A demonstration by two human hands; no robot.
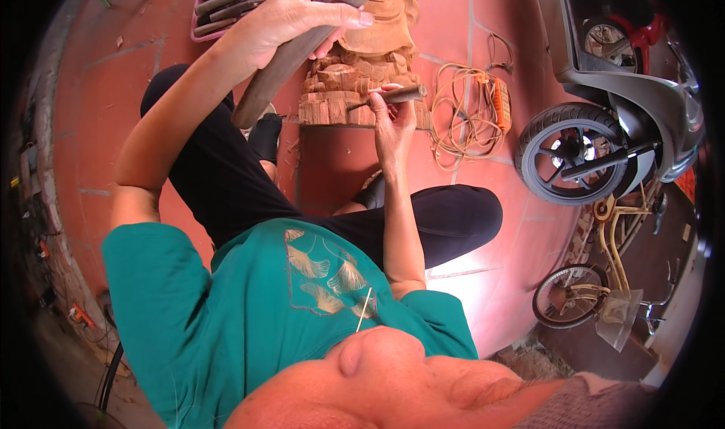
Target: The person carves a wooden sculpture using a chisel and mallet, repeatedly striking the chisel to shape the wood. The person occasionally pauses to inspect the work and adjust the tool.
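Observation:
My left hand [306, 21] is wrapped round a long, dark wooden mallet [276, 78], which is raised and slants across the upper middle; its top end runs out of view. Between the fingers of my right hand [394, 123] is a chisel [404, 94] with a brown wooden handle. The handle points right, and the thin blade points left at the rough base of a carved wooden statue [359, 81]. Whether the blade tip touches the wood I cannot tell. Carved folds show higher on the statue, partly hidden behind the mallet and left hand.
A pink basket [202, 30] of wooden-handled tools lies at the upper left. Right of the statue are an orange power strip [501, 106] and its coiled cord [453, 123]. A motorbike [574, 153] and a bicycle [572, 296] stand at the right. My legs are bent before the statue.

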